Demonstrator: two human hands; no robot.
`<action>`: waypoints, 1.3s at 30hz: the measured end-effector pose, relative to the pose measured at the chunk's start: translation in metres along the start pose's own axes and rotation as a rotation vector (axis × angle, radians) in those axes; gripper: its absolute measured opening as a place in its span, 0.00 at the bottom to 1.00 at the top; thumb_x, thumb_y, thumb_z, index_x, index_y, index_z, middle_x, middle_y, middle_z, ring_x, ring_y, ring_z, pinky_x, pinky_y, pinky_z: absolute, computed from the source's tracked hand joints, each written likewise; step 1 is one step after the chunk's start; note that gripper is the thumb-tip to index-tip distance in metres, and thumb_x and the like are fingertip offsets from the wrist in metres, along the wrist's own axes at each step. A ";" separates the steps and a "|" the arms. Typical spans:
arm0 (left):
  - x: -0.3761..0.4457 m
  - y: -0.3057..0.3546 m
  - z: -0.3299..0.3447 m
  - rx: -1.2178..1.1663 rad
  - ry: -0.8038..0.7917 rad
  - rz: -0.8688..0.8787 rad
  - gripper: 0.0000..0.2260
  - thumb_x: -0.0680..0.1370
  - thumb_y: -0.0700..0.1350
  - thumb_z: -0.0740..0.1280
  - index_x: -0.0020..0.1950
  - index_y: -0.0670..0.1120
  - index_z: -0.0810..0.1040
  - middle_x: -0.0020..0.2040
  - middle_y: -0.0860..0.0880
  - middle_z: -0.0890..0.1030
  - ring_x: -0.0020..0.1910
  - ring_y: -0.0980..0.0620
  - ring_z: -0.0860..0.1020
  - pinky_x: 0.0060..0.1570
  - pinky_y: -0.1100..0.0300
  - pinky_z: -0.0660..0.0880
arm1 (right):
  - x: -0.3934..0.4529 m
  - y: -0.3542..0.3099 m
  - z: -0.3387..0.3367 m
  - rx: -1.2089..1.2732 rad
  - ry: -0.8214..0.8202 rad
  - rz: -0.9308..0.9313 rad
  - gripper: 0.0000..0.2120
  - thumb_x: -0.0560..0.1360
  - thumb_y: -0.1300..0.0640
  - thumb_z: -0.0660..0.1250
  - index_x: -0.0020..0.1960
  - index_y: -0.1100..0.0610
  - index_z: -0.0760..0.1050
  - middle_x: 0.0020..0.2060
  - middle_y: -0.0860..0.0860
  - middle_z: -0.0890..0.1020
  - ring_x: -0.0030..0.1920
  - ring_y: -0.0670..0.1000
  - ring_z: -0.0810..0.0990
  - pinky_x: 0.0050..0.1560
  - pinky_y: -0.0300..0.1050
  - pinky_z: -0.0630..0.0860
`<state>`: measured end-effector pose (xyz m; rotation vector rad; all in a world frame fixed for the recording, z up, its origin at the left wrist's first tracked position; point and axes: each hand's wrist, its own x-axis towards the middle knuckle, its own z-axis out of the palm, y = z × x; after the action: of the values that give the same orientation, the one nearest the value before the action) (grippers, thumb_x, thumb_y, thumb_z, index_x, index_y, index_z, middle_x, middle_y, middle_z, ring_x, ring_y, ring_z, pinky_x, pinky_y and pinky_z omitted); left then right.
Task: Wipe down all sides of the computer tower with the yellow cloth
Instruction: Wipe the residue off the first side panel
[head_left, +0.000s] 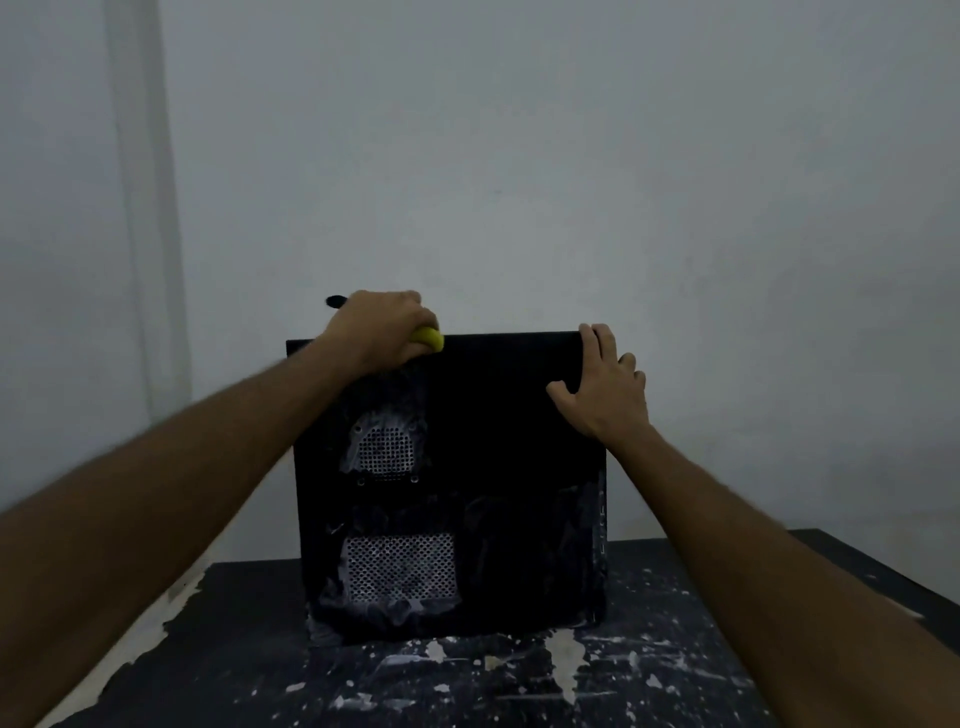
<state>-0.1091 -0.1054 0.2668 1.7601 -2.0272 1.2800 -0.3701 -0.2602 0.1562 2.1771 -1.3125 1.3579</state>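
- While the tower (509, 467) stands upright at the frame's centre on a paint-flecked dark table (701, 649), both hands are at its top edge.
- Left hand (387, 332), upper centre-left, has its fingers curled over the tower's top; a bit of yellow cloth (430, 338) shows under them, bunched in its grip against the top edge.
- Right hand (602, 382), at the tower's upper right corner, lies flat with fingers spread and straight, thumb out to the left, pressing the near side panel and holding nothing.
- Two perforated vents (397, 571) on the near panel, lower left, have pale dusty smears around them.
- Behind the left hand, a small dark object (335, 301) pokes out; what it is cannot be told.
- Behind everything stands a plain pale wall (519, 156).
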 end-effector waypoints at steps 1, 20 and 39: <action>-0.007 -0.011 0.000 -0.011 -0.034 -0.011 0.16 0.81 0.60 0.66 0.65 0.54 0.80 0.55 0.51 0.78 0.54 0.47 0.80 0.41 0.55 0.69 | 0.000 0.000 0.000 0.004 0.001 0.005 0.40 0.75 0.38 0.63 0.79 0.55 0.53 0.78 0.51 0.56 0.59 0.63 0.71 0.59 0.59 0.70; -0.012 -0.028 0.004 -0.055 -0.079 0.000 0.16 0.79 0.60 0.68 0.65 0.57 0.81 0.53 0.54 0.77 0.54 0.49 0.80 0.42 0.56 0.67 | -0.001 -0.001 -0.002 -0.035 -0.013 0.013 0.41 0.75 0.38 0.63 0.80 0.55 0.53 0.78 0.52 0.56 0.60 0.64 0.71 0.60 0.60 0.69; -0.046 -0.072 0.012 -0.186 -0.031 -0.158 0.15 0.77 0.62 0.70 0.60 0.59 0.82 0.48 0.58 0.75 0.51 0.53 0.75 0.42 0.55 0.68 | -0.001 -0.005 -0.001 0.015 -0.020 0.050 0.41 0.76 0.38 0.63 0.81 0.54 0.51 0.80 0.51 0.54 0.64 0.64 0.69 0.63 0.61 0.67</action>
<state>-0.0286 -0.0750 0.2654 1.8210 -1.9097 0.9903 -0.3668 -0.2558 0.1575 2.1873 -1.3770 1.3720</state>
